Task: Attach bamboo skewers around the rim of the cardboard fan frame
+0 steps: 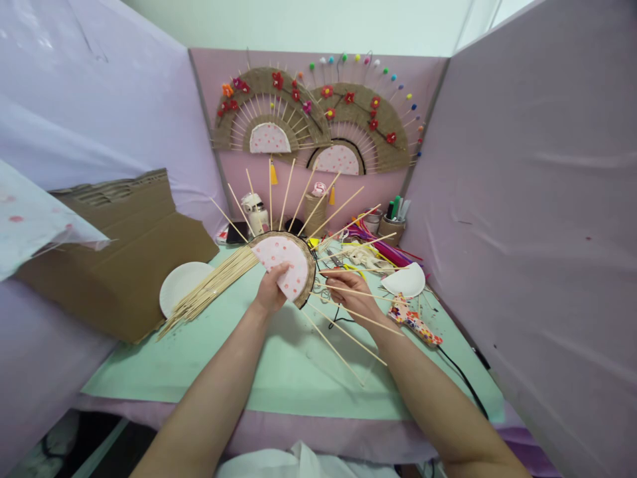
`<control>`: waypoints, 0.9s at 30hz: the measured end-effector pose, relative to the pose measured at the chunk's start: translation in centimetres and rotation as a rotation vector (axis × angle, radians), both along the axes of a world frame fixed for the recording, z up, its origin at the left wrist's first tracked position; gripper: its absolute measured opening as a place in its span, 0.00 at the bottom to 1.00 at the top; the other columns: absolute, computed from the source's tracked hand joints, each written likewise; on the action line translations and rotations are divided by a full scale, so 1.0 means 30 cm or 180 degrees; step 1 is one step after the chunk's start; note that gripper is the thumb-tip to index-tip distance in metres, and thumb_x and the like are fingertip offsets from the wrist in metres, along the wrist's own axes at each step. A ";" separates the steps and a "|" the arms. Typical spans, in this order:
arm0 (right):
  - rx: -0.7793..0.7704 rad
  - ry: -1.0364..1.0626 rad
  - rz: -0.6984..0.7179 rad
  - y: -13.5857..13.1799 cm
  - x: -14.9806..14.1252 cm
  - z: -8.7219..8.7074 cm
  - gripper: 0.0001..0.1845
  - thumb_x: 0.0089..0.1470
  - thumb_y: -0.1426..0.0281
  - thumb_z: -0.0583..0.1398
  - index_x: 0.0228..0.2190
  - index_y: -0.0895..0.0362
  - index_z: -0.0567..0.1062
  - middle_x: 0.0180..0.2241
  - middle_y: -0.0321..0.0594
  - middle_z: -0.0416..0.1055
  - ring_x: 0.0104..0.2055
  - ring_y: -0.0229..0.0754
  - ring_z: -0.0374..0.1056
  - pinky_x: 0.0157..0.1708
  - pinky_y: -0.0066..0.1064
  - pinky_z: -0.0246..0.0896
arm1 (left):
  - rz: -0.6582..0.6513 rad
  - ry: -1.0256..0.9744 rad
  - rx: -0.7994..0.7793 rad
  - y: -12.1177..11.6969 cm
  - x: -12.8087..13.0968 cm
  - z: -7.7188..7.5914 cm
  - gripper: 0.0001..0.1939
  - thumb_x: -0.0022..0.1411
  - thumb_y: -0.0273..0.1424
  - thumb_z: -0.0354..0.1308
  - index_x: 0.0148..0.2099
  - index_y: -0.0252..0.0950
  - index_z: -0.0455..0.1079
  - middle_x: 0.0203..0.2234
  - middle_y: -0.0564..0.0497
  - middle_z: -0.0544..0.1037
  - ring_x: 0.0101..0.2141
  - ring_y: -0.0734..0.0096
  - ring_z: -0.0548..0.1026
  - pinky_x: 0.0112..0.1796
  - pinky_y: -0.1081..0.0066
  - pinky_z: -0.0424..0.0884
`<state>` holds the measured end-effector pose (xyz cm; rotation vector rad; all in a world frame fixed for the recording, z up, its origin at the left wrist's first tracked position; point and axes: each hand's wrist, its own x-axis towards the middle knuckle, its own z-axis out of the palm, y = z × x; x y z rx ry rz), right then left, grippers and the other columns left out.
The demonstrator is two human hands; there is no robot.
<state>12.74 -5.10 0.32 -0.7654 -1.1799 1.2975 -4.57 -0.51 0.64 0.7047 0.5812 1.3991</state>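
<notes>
While the left hand [273,290] gripped a small half-round fan [286,262] of pink-spotted fabric, thumb pressed on its face, the right hand [352,295] had its fingertips drawn together beside the right rim; whether they pinched the black cord [332,325] or a skewer, I could not tell. The fan stood tilted above the middle of the table, its bamboo spokes radiating far and right, some crossing in front of the right hand.

Below spread a mint-green tablecloth [199,372]. Left lay a bundle of bamboo skewers [213,285], partly over a white paper plate [175,282], with corrugated cardboard [134,245] farther left. Right were a half plate [405,281] and a flower-patterned glue gun [417,322], its cable running over the near right side. Lilac-draped walls rose left and right; two burlap fans hung on the far pink panel [204,66].

Room for moving ran widest between the bundle and the cloth's near edge, under both forearms; the far edge was crowded with pipe cleaners [385,251] and containers.
</notes>
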 end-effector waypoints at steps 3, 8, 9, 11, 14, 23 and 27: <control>-0.0021 -0.0215 -0.0085 0.006 0.004 -0.010 0.14 0.43 0.66 0.64 0.35 0.55 0.79 0.20 0.32 0.62 0.20 0.29 0.49 0.20 0.26 0.41 | -0.0038 -0.0054 -0.0014 -0.005 0.006 0.002 0.13 0.45 0.29 0.62 0.37 0.33 0.71 0.28 0.49 0.80 0.34 0.63 0.78 0.39 0.69 0.73; 0.0051 -0.0553 -0.0091 0.003 0.008 -0.015 0.17 0.44 0.67 0.63 0.39 0.53 0.78 0.22 0.33 0.64 0.21 0.31 0.51 0.22 0.26 0.45 | -0.0076 -0.0128 -0.0070 -0.015 0.013 0.013 0.11 0.48 0.27 0.60 0.37 0.32 0.72 0.27 0.50 0.80 0.28 0.69 0.78 0.31 0.75 0.74; 0.0066 -0.0588 -0.0080 0.003 0.010 -0.015 0.17 0.44 0.66 0.63 0.40 0.53 0.78 0.22 0.33 0.64 0.21 0.31 0.51 0.22 0.26 0.45 | -0.0084 -0.0133 -0.0088 -0.015 0.013 0.015 0.11 0.48 0.27 0.60 0.37 0.32 0.72 0.27 0.49 0.80 0.28 0.70 0.78 0.30 0.76 0.74; 0.0080 -0.0667 -0.0027 0.003 0.018 -0.012 0.17 0.45 0.65 0.63 0.40 0.53 0.78 0.22 0.34 0.64 0.21 0.31 0.50 0.22 0.26 0.45 | -0.0087 -0.0127 -0.0125 -0.012 0.012 0.018 0.10 0.49 0.27 0.59 0.37 0.31 0.72 0.27 0.49 0.80 0.27 0.71 0.78 0.30 0.76 0.74; 0.0118 -0.0876 0.0081 -0.001 0.043 0.005 0.17 0.45 0.63 0.63 0.40 0.54 0.77 0.27 0.36 0.67 0.22 0.31 0.51 0.21 0.26 0.46 | -0.0115 -0.0042 -0.0178 -0.001 0.004 0.017 0.09 0.49 0.26 0.59 0.36 0.31 0.72 0.27 0.49 0.80 0.27 0.71 0.78 0.30 0.76 0.74; 0.0014 -0.1950 0.1016 -0.044 0.191 0.094 0.24 0.52 0.56 0.58 0.48 0.52 0.72 0.31 0.38 0.66 0.25 0.31 0.53 0.22 0.25 0.49 | -0.0229 0.0227 -0.0173 0.023 -0.037 0.009 0.11 0.49 0.26 0.60 0.38 0.31 0.72 0.31 0.47 0.81 0.30 0.68 0.78 0.33 0.73 0.75; 0.0050 -0.2142 0.1151 -0.050 0.254 0.112 0.25 0.53 0.55 0.57 0.49 0.54 0.72 0.29 0.37 0.64 0.24 0.31 0.52 0.23 0.25 0.49 | -0.0163 0.0295 -0.0185 0.024 -0.050 0.021 0.11 0.49 0.26 0.59 0.38 0.31 0.72 0.30 0.47 0.81 0.29 0.67 0.78 0.33 0.73 0.75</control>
